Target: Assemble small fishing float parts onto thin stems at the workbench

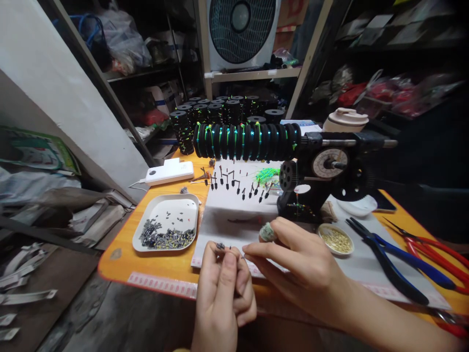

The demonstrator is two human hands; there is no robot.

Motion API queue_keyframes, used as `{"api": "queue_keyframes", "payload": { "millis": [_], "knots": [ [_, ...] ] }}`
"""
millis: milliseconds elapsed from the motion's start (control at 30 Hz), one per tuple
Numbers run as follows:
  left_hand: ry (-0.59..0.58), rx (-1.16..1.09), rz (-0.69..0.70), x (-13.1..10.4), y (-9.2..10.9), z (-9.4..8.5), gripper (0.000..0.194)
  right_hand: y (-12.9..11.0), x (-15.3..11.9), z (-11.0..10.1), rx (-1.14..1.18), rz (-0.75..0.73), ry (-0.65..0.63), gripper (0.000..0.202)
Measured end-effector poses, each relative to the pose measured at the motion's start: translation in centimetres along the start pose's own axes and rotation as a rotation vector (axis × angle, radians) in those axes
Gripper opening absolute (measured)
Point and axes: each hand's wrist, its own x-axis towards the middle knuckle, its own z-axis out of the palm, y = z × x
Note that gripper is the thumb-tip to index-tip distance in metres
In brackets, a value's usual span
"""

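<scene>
My left hand (226, 288) is closed at the table's front edge, its thumb and fingers pinching small dark pieces (220, 246). Just to its right is my right hand (293, 259), with its index fingertip close to the left fingers. A grey-green lump (267, 232) sits at the right thumb and finger; whether it is a wrap on a finger or a held thing I cannot tell. The white square tray (166, 200) of small grey and yellowish pieces lies left of my hands. Beyond them stands a black winding device (247, 142) with green and blue threads round its roller.
A small dish of gold pieces (336, 239), blue-handled pliers (390, 259) and red-handled pliers (432, 244) lie at right. Black spools (220, 112) stand behind the device. A white power bank (169, 172) and green strands (266, 175) are farther back, below a fan (241, 29).
</scene>
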Motion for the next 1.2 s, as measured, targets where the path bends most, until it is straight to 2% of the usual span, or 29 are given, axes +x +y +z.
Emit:
{"api": "queue_keyframes", "payload": {
  "millis": [167,367,500,633,767,833,1000,1100,1200],
  "knots": [
    [0.009,0.031,-0.040,0.0,-0.1,-0.1,0.031,-0.1,-0.1,-0.4,0.096,0.017,0.025,0.020],
    [0.111,0.091,-0.042,0.0,-0.8,-0.1,0.034,-0.2,0.2,-0.7,0.234,0.083,-0.040,0.020],
    [0.152,0.051,0.113,0.1,-0.9,0.3,0.033,-0.2,0.2,-0.6,0.206,0.095,-0.106,0.014],
    [0.229,0.044,0.290,0.2,-0.4,0.6,0.031,0.1,0.1,-0.6,0.265,0.124,-0.102,0.011],
    [0.256,0.057,0.392,0.0,-0.3,0.6,0.026,0.4,0.0,-0.5,0.318,0.095,-0.100,0.016],
    [0.275,0.098,0.469,-0.2,-0.6,0.6,0.020,0.5,-0.1,-0.5,0.265,0.059,-0.093,0.019],
    [0.294,0.255,0.810,-1.2,-1.3,0.2,0.003,1.2,-0.1,-0.8,0.016,-0.085,-0.006,0.025],
    [0.307,0.243,0.832,-1.7,-1.0,-0.3,0.004,1.1,-0.1,-0.9,0.038,-0.070,-0.015,0.027],
    [0.307,0.247,0.817,-1.9,-0.6,-0.6,0.003,-0.1,-0.2,-0.8,0.205,-0.071,-0.109,0.033]
  ]
}}
